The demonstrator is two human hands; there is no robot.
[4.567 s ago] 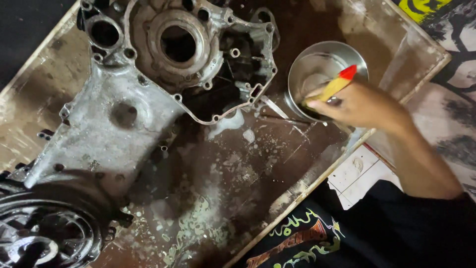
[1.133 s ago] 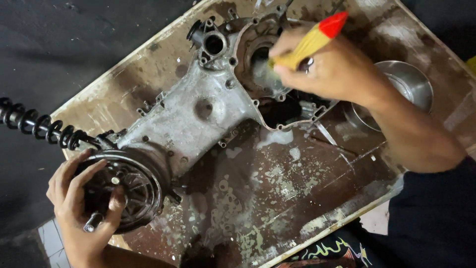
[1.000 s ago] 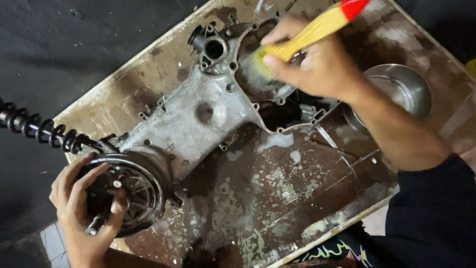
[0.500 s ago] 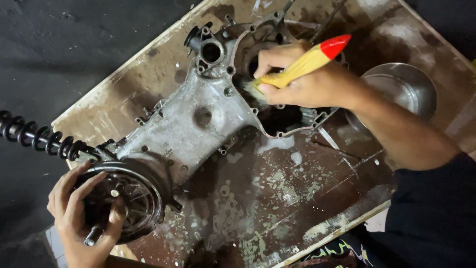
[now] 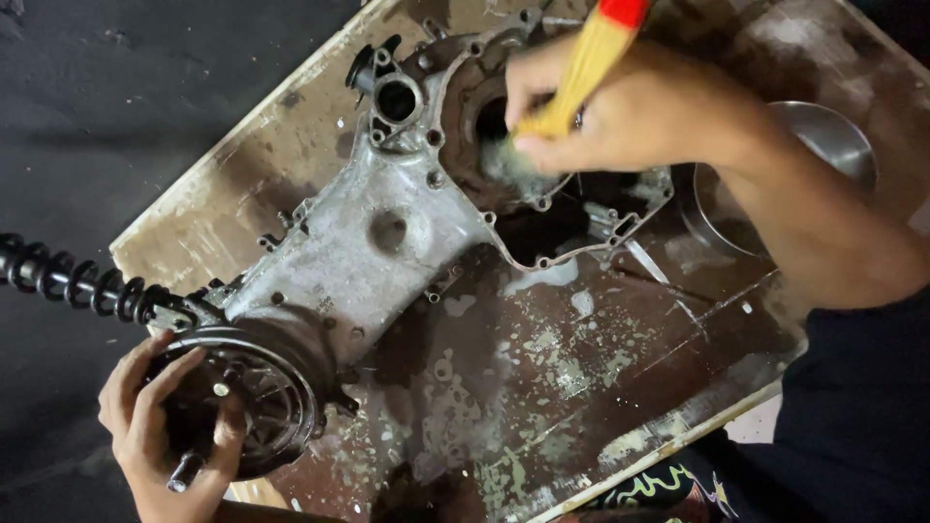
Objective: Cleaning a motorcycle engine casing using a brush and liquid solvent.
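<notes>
Right hand is closed around a paintbrush with a yellow handle and red end, bristles down in the round opening at the upper end of the grey cast-metal engine casing. Bristle tip is blurred, contact with the casing rim looks likely but can't confirm.

Left hand is wrapped around the dark round wheel-like drum at the lower end of the casing, fingers curled over its outer rim, thumb side near a short metal stud.

Casing lies diagonally on a wet, stained brown board, with foamy puddles below and right of the casing.

Black coil spring runs off to the left from the casing's lower end, near the drum.

Shiny round steel bowl sits right of the casing's upper end, partly hidden behind the right forearm.

Dark floor lies left of the casing, beyond the board edge.
</notes>
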